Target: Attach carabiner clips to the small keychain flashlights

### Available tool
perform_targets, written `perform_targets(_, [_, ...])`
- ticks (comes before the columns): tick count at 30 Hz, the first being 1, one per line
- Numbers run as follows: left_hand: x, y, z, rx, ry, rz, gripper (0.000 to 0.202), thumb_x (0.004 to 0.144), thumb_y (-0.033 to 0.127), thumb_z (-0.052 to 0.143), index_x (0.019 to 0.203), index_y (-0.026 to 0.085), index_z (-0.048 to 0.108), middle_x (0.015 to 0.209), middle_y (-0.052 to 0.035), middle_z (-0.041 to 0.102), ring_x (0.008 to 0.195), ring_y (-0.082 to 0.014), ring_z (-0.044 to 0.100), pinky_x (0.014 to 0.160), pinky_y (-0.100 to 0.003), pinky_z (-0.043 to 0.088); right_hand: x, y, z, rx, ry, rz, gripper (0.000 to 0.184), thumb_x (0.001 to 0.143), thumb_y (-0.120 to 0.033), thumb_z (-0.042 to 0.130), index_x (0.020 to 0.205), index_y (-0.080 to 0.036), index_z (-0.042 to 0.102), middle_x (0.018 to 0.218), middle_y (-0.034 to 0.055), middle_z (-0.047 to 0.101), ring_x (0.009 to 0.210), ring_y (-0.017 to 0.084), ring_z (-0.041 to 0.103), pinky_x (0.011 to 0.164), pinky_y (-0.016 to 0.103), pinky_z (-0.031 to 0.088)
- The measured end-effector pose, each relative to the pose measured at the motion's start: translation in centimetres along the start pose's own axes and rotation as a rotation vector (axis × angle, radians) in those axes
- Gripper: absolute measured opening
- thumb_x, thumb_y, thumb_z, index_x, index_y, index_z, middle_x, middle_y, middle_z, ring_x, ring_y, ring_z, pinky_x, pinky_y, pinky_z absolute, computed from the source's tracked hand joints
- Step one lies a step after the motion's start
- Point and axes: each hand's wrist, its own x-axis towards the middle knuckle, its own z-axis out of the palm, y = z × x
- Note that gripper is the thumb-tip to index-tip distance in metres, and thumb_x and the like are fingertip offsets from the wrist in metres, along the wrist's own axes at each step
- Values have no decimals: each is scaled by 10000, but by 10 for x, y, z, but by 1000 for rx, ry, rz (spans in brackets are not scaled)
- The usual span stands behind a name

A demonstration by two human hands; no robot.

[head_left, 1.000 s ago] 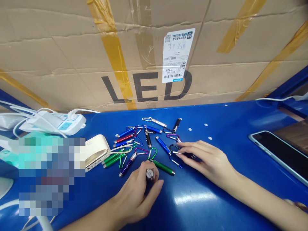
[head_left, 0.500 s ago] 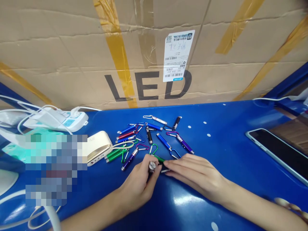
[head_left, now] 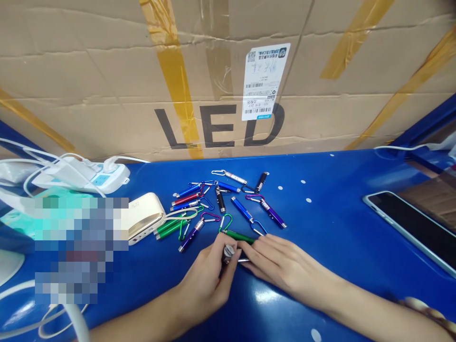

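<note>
My left hand (head_left: 210, 270) is closed around a small keychain flashlight (head_left: 228, 251), its silver end facing up between thumb and forefinger. Most of its barrel is hidden in the fist. A thin silver bar of a carabiner clip (head_left: 243, 260) shows between my hands, running in under the fingers of my right hand (head_left: 281, 261). Those fingers are pressed together around it, hiding the rest of the clip. Just beyond the right fingertips lies a green flashlight (head_left: 239, 236) with a green clip. Farther back lie several more, among them a purple one (head_left: 273, 213) and a black one (head_left: 220, 199).
A white power bank (head_left: 146, 213) stands left of the flashlights. Behind it are a power strip (head_left: 114, 179) and cables. A phone (head_left: 409, 228) lies at the right. A large cardboard box (head_left: 117, 95) walls off the back of the blue table (head_left: 331, 199).
Both hands have shifted slightly toward me, with the held flashlight. More of the green flashlight beyond them now shows. The other flashlights stay where they were.
</note>
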Motion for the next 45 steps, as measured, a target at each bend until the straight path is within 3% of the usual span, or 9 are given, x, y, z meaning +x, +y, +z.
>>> perform_targets(10, [-3,1,1,-56,-1,96,204,865,39,387,853,234,326,656,59,364,555,-86,359,540,-178,326,-2,-1,2,39,100,-5,235,921,-162,418,1013,-27,586,674,56,614,608,157,582,632,299,518])
perform_targets(16, [-1,1,2,-5,12,174,223,835,10,371,832,227,322,670,52,366,559,-87,341,538,-185,312,4,-5,-1,299,87,101,242,935,-170,388,933,-70,608,639,39,574,572,132,531,535,247,476])
perform_targets(20, [1,5,-1,-9,11,54,173,859,81,392,826,230,311,637,66,320,524,-87,313,501,-187,297,5,0,-2,345,65,140,285,952,-201,351,929,-81,608,652,39,582,596,125,548,565,241,492])
perform_targets(24, [3,8,-3,10,-46,-109,180,838,154,444,744,221,305,570,85,246,452,-74,248,433,-187,245,3,6,-3,288,184,199,221,933,-178,406,977,-73,596,676,39,595,572,118,531,529,244,468])
perform_targets(29, [3,4,2,141,-87,-107,175,820,139,415,670,205,352,517,81,253,420,-73,242,433,-204,217,5,-1,-3,234,290,205,173,913,-146,442,996,-96,585,755,52,647,633,129,572,585,262,494])
perform_targets(34, [4,0,3,140,-97,-109,143,787,125,406,665,199,422,497,78,259,411,-78,248,434,-199,228,9,-8,1,228,247,164,193,914,-142,439,964,-56,603,683,54,632,600,134,570,564,270,506])
perform_targets(39, [5,0,2,77,-122,-184,168,771,133,424,620,193,382,503,79,271,438,-70,256,441,-187,231,9,-9,2,208,245,160,212,922,-141,417,948,-56,610,699,60,648,624,135,595,594,271,522])
perform_targets(45, [7,1,1,39,-126,-220,197,790,145,423,615,191,346,513,83,265,455,-66,238,444,-185,226,8,-12,3,306,226,267,253,934,-189,404,914,-78,631,668,47,611,591,126,570,570,255,516])
